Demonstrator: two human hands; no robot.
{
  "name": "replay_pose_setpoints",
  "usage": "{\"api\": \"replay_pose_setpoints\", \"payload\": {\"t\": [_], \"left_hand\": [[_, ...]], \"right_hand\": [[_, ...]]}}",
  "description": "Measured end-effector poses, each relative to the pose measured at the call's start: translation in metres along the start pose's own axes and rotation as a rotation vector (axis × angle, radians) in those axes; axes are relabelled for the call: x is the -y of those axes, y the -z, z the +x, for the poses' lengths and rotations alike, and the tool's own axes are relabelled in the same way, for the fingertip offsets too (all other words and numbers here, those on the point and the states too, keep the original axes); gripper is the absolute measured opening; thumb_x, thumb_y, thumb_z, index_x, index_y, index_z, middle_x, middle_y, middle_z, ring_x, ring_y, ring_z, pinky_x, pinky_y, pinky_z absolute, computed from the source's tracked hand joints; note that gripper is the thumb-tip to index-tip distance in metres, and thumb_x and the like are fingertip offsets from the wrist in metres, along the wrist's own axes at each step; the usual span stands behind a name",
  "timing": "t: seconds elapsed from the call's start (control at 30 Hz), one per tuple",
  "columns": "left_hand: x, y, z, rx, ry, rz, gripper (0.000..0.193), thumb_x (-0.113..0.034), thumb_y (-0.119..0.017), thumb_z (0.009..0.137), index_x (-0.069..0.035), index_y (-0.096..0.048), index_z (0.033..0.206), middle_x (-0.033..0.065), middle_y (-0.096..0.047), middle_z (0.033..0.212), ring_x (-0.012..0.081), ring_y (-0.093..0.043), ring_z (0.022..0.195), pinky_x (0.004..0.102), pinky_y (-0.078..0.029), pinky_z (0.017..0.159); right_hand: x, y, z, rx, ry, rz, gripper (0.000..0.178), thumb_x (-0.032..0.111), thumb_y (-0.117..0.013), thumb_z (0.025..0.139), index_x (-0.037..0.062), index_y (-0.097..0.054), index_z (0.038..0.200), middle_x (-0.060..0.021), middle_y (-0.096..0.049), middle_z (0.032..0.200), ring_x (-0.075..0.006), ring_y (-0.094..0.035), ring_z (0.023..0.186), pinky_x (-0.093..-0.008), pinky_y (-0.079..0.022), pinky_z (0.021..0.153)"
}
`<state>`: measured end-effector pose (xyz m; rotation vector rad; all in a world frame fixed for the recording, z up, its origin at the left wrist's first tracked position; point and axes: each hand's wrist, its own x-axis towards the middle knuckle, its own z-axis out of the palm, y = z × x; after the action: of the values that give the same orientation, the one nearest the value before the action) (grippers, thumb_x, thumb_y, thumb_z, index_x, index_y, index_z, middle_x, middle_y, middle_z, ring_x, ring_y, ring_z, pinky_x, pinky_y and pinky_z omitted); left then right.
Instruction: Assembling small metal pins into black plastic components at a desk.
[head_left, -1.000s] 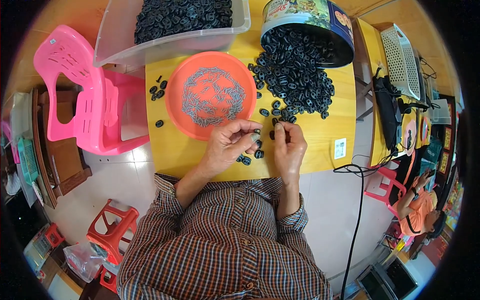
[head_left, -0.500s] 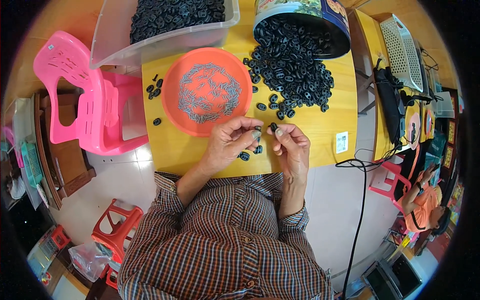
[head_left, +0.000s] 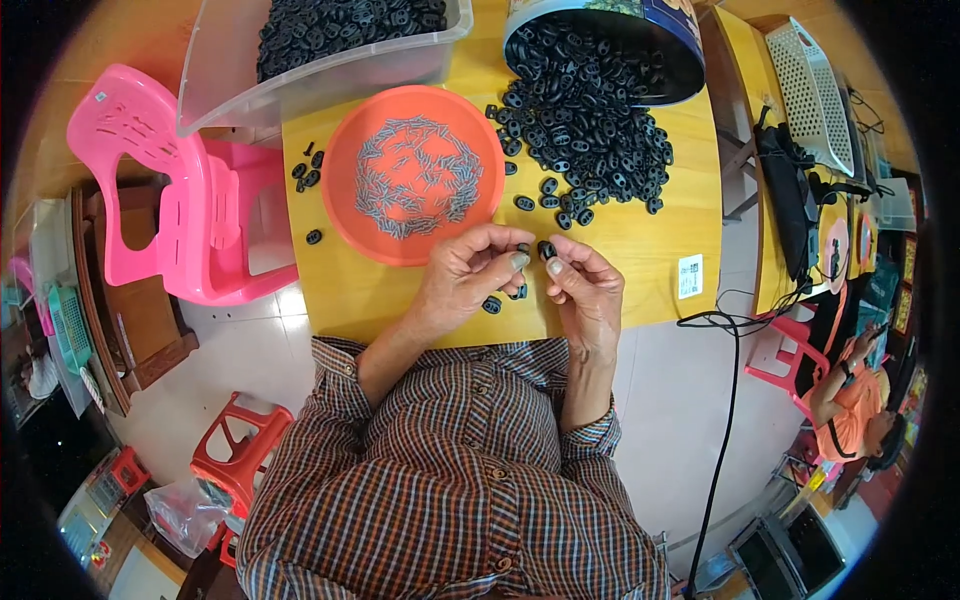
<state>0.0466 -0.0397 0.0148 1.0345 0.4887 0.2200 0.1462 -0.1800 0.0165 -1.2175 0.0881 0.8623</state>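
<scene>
My left hand point(head_left: 470, 280) pinches a small black part, mostly hidden by its thumb and fingers. Close beside it, my right hand point(head_left: 585, 285) holds a small black oval plastic piece point(head_left: 546, 250) between thumb and fingertips. Below the fingers, another black oval piece point(head_left: 491, 305) with holes lies on the yellow table point(head_left: 390, 310). Just beyond my left hand sits an orange-red round tray point(head_left: 340, 190) with many small grey metal pins or screws point(head_left: 440, 190) spread in a ring. A large heap of black oval pieces point(head_left: 590, 150) spills from a tipped round tub point(head_left: 640, 25).
A clear plastic bin point(head_left: 350, 85) of black parts stands at the far left. A few loose pieces point(head_left: 313, 237) lie left of the tray. A white label point(head_left: 691, 276) and black cable point(head_left: 735, 345) are at right. A pink chair point(head_left: 190, 200) stands left; another person point(head_left: 850, 405) sits far right.
Both hands stay close together with their small black pieces, shifting only slightly. The whole view has moved a little; the tray and heap appear slightly higher.
</scene>
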Motion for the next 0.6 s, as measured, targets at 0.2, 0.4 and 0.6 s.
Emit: {"api": "replay_pose_setpoints", "payload": {"t": [0.2,0.4,0.6], "left_hand": [[0.0,0.0,0.002,0.053,-0.018,-0.025,0.023,-0.001,-0.058,0.088,0.001,-0.059,0.111,0.0035,-0.062,0.086,0.008,-0.06,0.071,0.0216,-0.051,0.064],[0.0,0.001,-0.001,0.03,-0.014,-0.013,0.023,-0.001,-0.058,0.088,0.002,-0.059,0.111,0.004,-0.063,0.087,0.0081,-0.06,0.068,0.0213,-0.05,0.063],[-0.008,0.008,-0.004,-0.017,-0.039,-0.061,0.017,-0.001,-0.057,0.089,0.003,-0.059,0.105,0.0052,-0.063,0.085,0.0088,-0.062,0.068,0.0225,-0.052,0.062]], "right_hand": [[-0.003,-0.001,-0.002,0.063,0.041,0.046,0.025,0.002,-0.069,0.079,-0.0005,-0.064,0.104,-0.0035,-0.068,0.085,-0.0046,-0.057,0.059,-0.015,-0.04,0.051],[-0.002,-0.006,-0.003,0.008,0.054,0.016,0.023,0.0,-0.068,0.08,0.0005,-0.064,0.103,-0.0032,-0.067,0.083,-0.0051,-0.056,0.06,-0.0155,-0.04,0.052],[-0.011,-0.001,0.003,-0.084,0.337,-0.444,0.019,-0.004,-0.064,0.081,-0.001,-0.064,0.099,-0.0013,-0.059,0.082,-0.0047,-0.052,0.063,-0.0179,-0.043,0.057]]}}
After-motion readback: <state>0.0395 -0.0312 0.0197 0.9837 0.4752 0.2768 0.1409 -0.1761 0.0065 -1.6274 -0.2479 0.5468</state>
